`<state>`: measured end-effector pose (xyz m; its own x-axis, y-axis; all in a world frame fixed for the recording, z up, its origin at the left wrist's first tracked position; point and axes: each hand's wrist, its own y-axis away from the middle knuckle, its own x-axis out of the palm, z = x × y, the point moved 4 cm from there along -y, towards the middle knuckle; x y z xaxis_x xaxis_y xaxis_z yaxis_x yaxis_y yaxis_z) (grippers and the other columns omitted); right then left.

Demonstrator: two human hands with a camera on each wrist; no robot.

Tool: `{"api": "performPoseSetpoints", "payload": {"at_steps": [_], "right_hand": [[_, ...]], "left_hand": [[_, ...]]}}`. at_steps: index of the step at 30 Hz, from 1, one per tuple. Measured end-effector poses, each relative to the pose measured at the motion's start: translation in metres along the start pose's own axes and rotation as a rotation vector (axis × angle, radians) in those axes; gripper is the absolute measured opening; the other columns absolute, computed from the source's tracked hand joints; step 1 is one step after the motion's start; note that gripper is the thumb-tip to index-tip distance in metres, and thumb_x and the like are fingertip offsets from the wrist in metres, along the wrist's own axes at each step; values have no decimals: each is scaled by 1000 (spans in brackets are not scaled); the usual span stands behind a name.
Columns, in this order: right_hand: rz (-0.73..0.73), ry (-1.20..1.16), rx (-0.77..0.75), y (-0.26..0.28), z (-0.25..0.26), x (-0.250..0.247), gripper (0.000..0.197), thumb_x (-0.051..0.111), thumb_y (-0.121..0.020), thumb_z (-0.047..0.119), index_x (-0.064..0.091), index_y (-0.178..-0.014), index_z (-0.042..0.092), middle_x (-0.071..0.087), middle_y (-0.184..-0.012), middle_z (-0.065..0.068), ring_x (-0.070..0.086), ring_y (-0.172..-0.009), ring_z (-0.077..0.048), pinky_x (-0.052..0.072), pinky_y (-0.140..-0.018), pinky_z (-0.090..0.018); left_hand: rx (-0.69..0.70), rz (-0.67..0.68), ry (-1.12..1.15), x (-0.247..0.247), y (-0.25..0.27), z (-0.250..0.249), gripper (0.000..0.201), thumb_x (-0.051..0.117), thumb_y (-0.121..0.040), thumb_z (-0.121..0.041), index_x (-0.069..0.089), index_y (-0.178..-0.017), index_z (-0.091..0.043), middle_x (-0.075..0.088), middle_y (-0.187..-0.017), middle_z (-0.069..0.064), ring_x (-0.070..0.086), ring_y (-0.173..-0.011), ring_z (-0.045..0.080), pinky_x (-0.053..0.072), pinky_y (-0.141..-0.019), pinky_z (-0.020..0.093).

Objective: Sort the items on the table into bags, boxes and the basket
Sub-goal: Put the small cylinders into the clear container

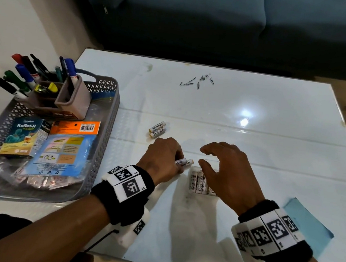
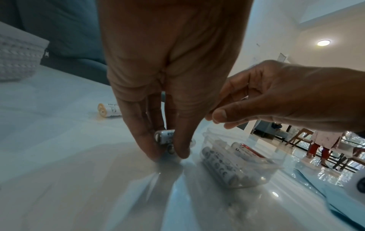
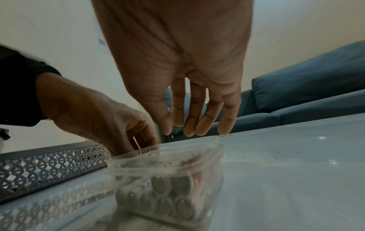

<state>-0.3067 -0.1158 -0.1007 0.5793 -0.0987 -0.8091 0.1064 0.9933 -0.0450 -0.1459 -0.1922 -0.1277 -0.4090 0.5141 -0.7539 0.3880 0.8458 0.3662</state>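
Two white batteries (image 1: 184, 163) sit pinched between the thumb and fingers (image 2: 142, 137) of my left hand (image 1: 161, 158), low against the tabletop (image 1: 234, 107). Just right of those fingers stands the clear plastic box (image 2: 245, 176), open at the top, with more batteries lying side by side inside it. My right hand (image 1: 227, 170) hovers over that box with its fingers (image 3: 205, 123) loosely spread and holding nothing. Beyond my left fingers, a little farther out on the tabletop, lie two loose batteries (image 1: 157, 129) touching each other. Well off to the left of both hands is the grey basket (image 1: 103, 136), holding a marker holder (image 1: 64, 98), a medicine box (image 1: 23, 136) and a blue packet (image 1: 63, 151).
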Motion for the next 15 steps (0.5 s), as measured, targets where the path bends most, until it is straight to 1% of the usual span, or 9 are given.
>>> {"api": "performPoseSetpoints", "payload": {"at_steps": [1, 3, 4, 6, 8, 10, 12, 14, 15], "right_hand": [[-8, -7, 8, 0, 0, -1, 27, 72, -90, 26, 69, -117, 25, 70, -107, 9, 60, -108, -16, 50, -90, -34], [-55, -64, 26, 1, -1, -4, 24, 73, -90, 30, 70, -113, 24, 71, -104, 10, 63, -105, -15, 51, -89, -33], [-87, -105, 37, 1, 0, -7, 23, 74, -90, 32, 70, -111, 24, 72, -102, 11, 64, -101, -12, 52, -87, -31], [-136, -204, 82, -2, 1, -15, 20, 76, -89, 32, 71, -106, 24, 73, -96, 15, 68, -92, -3, 54, -82, -24], [-173, -363, 146, -6, 2, -23, 19, 79, -87, 27, 72, -104, 24, 75, -90, 14, 71, -86, 1, 57, -80, -19], [-210, -532, 192, -9, 2, -32, 19, 82, -84, 23, 73, -100, 22, 76, -87, 10, 74, -82, -3, 60, -76, -24], [-248, -602, 202, -10, 3, -39, 17, 83, -83, 20, 74, -98, 22, 77, -85, 8, 75, -82, -7, 61, -75, -28], [-270, -610, 191, -10, 3, -45, 17, 81, -85, 14, 75, -99, 21, 77, -85, 7, 75, -83, -6, 62, -77, -28], [-271, -596, 173, -10, 3, -48, 18, 80, -86, 12, 75, -101, 21, 77, -84, 7, 75, -84, -7, 62, -78, -28]], "left_hand": [[5, -5, 34, -2, 0, -1, 20, 85, -79, -31, 74, -90, -19, 73, -88, -2, 70, -80, 18, 58, -72, 30], [31, -24, 146, -10, 0, -7, 12, 85, -80, -23, 75, -86, -17, 74, -81, -2, 72, -74, 19, 58, -66, 28], [56, -34, 218, -15, 1, -12, 12, 85, -80, -20, 77, -88, -17, 75, -79, -3, 73, -73, 17, 58, -65, 26], [123, -51, 358, -23, 3, -25, 14, 86, -80, -18, 79, -92, -16, 76, -78, -6, 72, -70, 5, 52, -62, 15], [176, -64, 520, -28, 7, -36, 16, 86, -81, -14, 80, -95, -12, 78, -82, -2, 71, -71, 2, 48, -63, 11], [226, -79, 631, -30, 9, -43, 16, 84, -83, -12, 81, -98, -10, 79, -87, 1, 73, -80, 6, 51, -69, 13], [259, -107, 612, -31, 10, -46, 15, 82, -86, -20, 82, -101, -18, 78, -94, -4, 73, -91, 8, 53, -75, 16], [234, -155, 552, -34, 10, -46, 16, 82, -86, -29, 81, -102, -29, 73, -103, -10, 69, -94, 6, 51, -67, 17], [223, -172, 552, -35, 10, -47, 17, 82, -86, -29, 81, -103, -29, 71, -103, -10, 68, -91, 5, 47, -62, 14]]}}
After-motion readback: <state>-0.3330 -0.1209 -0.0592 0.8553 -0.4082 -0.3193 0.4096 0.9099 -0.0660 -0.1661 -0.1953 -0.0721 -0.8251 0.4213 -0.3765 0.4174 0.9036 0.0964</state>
